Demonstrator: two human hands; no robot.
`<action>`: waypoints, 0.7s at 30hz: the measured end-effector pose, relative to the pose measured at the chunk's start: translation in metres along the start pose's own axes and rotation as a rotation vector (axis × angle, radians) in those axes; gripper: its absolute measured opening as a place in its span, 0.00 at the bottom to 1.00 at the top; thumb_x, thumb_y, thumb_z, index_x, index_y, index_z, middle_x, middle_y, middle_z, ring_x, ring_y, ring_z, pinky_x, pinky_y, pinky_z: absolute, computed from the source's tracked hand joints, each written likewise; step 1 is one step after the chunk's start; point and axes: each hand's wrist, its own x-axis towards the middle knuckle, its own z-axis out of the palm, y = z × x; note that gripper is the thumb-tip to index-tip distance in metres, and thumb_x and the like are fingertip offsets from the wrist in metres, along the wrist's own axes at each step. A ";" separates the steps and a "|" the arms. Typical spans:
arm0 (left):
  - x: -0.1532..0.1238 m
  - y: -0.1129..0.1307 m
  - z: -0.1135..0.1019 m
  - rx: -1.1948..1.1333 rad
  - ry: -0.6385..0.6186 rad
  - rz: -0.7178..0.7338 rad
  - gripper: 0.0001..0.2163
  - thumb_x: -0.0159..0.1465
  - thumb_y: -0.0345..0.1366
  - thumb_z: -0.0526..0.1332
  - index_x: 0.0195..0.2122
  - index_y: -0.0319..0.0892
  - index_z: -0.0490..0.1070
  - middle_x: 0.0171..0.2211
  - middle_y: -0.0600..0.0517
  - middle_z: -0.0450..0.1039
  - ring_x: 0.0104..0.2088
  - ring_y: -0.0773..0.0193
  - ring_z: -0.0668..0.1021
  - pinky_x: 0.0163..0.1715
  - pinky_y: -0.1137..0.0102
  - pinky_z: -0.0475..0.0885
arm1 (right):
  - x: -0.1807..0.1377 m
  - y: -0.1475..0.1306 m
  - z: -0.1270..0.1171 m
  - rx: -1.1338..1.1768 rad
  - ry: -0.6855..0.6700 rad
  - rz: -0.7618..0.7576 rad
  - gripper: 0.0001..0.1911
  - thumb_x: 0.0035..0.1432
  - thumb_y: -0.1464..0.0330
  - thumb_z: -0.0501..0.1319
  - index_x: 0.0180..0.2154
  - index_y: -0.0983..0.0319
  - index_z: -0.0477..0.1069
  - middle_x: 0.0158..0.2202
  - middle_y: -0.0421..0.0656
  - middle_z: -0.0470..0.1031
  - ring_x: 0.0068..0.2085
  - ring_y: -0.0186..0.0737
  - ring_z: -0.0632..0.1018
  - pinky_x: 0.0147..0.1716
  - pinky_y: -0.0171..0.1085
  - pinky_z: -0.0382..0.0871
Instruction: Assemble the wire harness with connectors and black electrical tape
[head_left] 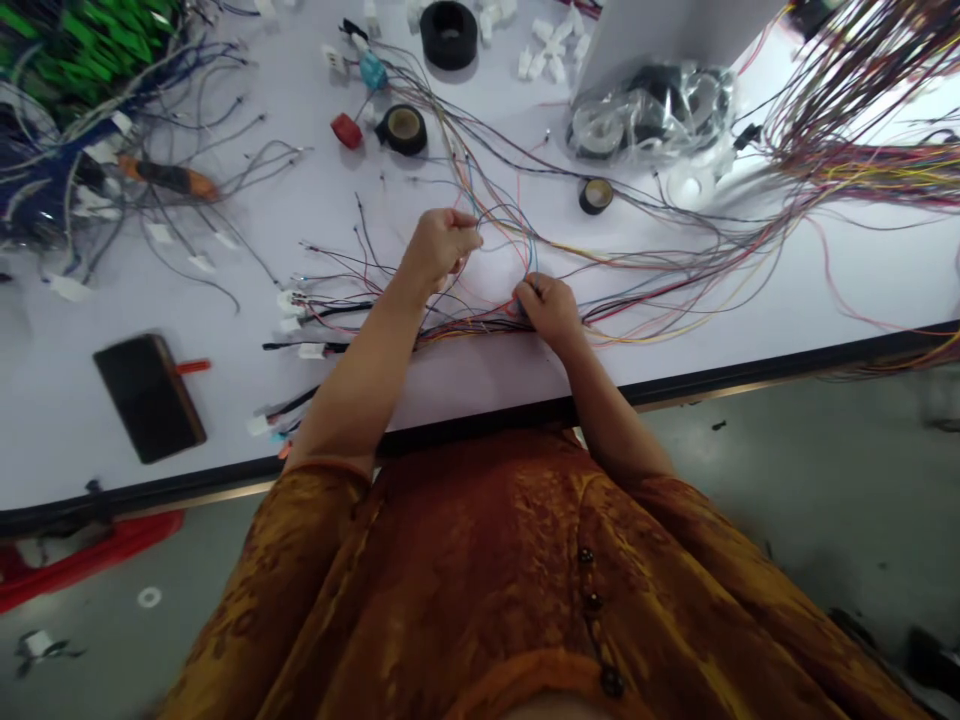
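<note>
My left hand [441, 245] is closed in a fist over the white table [487, 375], pinching thin coloured wires that loop up from the bundle. My right hand [549, 308] is closed on the same wire bundle [465, 328], pressing it down near the table's front edge. The loose wires [675, 270] fan out to the right and back across the table. White connectors [291, 302] sit at the wire ends left of my left forearm.
A dark phone [148, 395] lies at the front left. Black tape rolls [403, 129] [448, 34] [595, 195] and a red connector [346, 131] sit behind. A plastic bag of tape rolls [652, 108] is at the back right. An orange-handled tool [169, 177] lies left.
</note>
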 end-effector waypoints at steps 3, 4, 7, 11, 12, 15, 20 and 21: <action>-0.010 0.000 -0.013 0.261 -0.095 0.121 0.12 0.47 0.18 0.65 0.27 0.40 0.69 0.19 0.58 0.64 0.24 0.68 0.68 0.26 0.72 0.61 | 0.007 -0.002 0.002 -0.090 0.043 0.084 0.09 0.63 0.69 0.55 0.32 0.62 0.72 0.30 0.45 0.74 0.35 0.43 0.72 0.39 0.39 0.63; -0.014 0.003 -0.018 0.294 -0.127 0.147 0.11 0.46 0.17 0.65 0.26 0.40 0.70 0.18 0.57 0.64 0.24 0.68 0.68 0.26 0.72 0.62 | 0.008 -0.003 0.003 -0.106 0.049 0.101 0.07 0.62 0.70 0.56 0.34 0.62 0.72 0.32 0.46 0.75 0.36 0.44 0.73 0.40 0.40 0.64; -0.022 0.021 -0.034 0.083 -0.226 0.096 0.08 0.51 0.20 0.63 0.25 0.39 0.69 0.20 0.57 0.65 0.19 0.74 0.63 0.20 0.75 0.56 | 0.010 -0.007 0.002 -0.103 0.046 0.118 0.08 0.61 0.72 0.57 0.41 0.63 0.72 0.37 0.49 0.78 0.39 0.47 0.75 0.43 0.42 0.66; -0.024 0.043 -0.050 -0.450 -0.132 0.029 0.07 0.59 0.21 0.57 0.28 0.40 0.65 0.26 0.58 0.69 0.15 0.80 0.54 0.14 0.78 0.43 | 0.010 -0.011 -0.001 -0.124 0.013 0.140 0.11 0.61 0.74 0.56 0.45 0.65 0.72 0.43 0.53 0.79 0.44 0.51 0.77 0.46 0.44 0.68; -0.023 0.045 -0.052 -0.476 -0.066 0.048 0.08 0.59 0.21 0.57 0.28 0.40 0.64 0.26 0.58 0.70 0.14 0.81 0.55 0.14 0.78 0.42 | 0.009 -0.012 -0.001 -0.133 0.007 0.144 0.12 0.61 0.74 0.56 0.46 0.65 0.72 0.44 0.54 0.79 0.45 0.52 0.77 0.46 0.45 0.68; -0.024 0.043 -0.057 -0.359 0.039 0.092 0.10 0.58 0.19 0.60 0.27 0.40 0.65 0.23 0.58 0.70 0.14 0.78 0.61 0.13 0.76 0.44 | 0.009 -0.015 -0.004 -0.154 -0.003 0.155 0.12 0.62 0.74 0.55 0.46 0.65 0.72 0.44 0.55 0.79 0.46 0.54 0.78 0.46 0.45 0.68; -0.028 0.047 -0.079 -0.500 -0.176 0.085 0.03 0.65 0.27 0.60 0.36 0.41 0.71 0.20 0.60 0.65 0.14 0.77 0.56 0.12 0.76 0.44 | 0.006 -0.019 -0.006 -0.187 -0.019 0.186 0.13 0.62 0.72 0.55 0.48 0.64 0.72 0.44 0.54 0.80 0.45 0.53 0.78 0.42 0.43 0.67; -0.029 0.050 -0.086 -0.581 -0.139 0.140 0.03 0.68 0.30 0.59 0.39 0.42 0.72 0.19 0.61 0.61 0.14 0.77 0.54 0.12 0.76 0.45 | 0.006 -0.019 -0.006 -0.193 -0.020 0.186 0.13 0.62 0.72 0.55 0.47 0.64 0.72 0.44 0.54 0.80 0.45 0.53 0.78 0.42 0.42 0.67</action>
